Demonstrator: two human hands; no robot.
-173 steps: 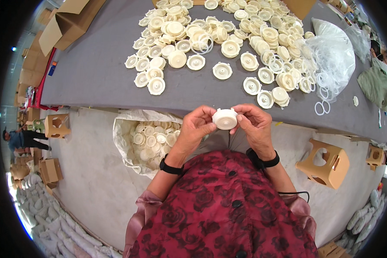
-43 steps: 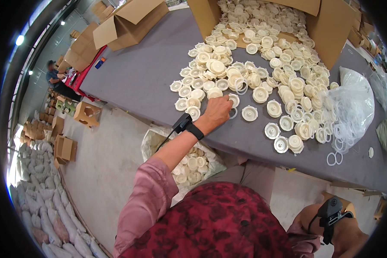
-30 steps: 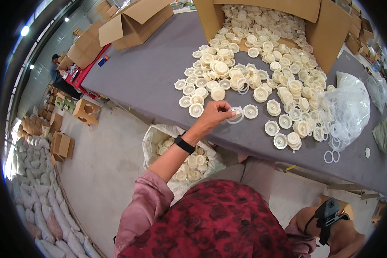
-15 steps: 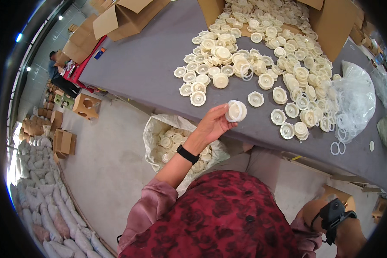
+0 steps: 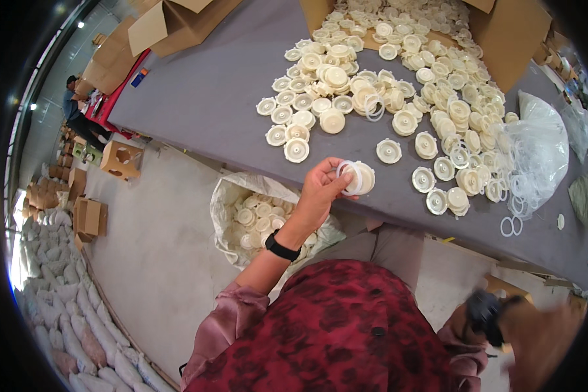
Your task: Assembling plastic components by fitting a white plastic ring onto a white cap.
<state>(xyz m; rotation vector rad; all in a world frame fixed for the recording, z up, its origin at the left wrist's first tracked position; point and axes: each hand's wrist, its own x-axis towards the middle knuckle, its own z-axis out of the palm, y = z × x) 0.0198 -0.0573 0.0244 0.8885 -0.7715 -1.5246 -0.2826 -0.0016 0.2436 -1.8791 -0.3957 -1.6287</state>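
Note:
My left hand [image 5: 320, 191] is closed on a round cream plastic cap [image 5: 366, 178] at the table's front edge. Pinched with it is a thin translucent sealing ring [image 5: 349, 163], which sits off-centre and partly overlaps the cap. Smeared by motion at the lower right, my right hand [image 5: 547, 330] is away from the table, and its fingers cannot be made out. Similar caps [image 5: 332, 121] lie loose and heaped on the grey-covered table [image 5: 209, 98]. More translucent rings [image 5: 517, 196] spill beside a clear plastic bag [image 5: 543, 140] at the right.
Below the table's front edge, a white woven sack [image 5: 223, 225] holds many caps. An open cardboard box [image 5: 513, 39] pours caps onto the table's far side. Another carton [image 5: 183, 26] stands far left. Filled sacks [image 5: 78, 307] line the floor at left; a person [image 5: 78, 111] stands farther back.
The ring, earlier lying over the cap's face, is now shifted left of it, with my thumb across it. My left hand has turned slightly. My right arm has moved and become blurred.

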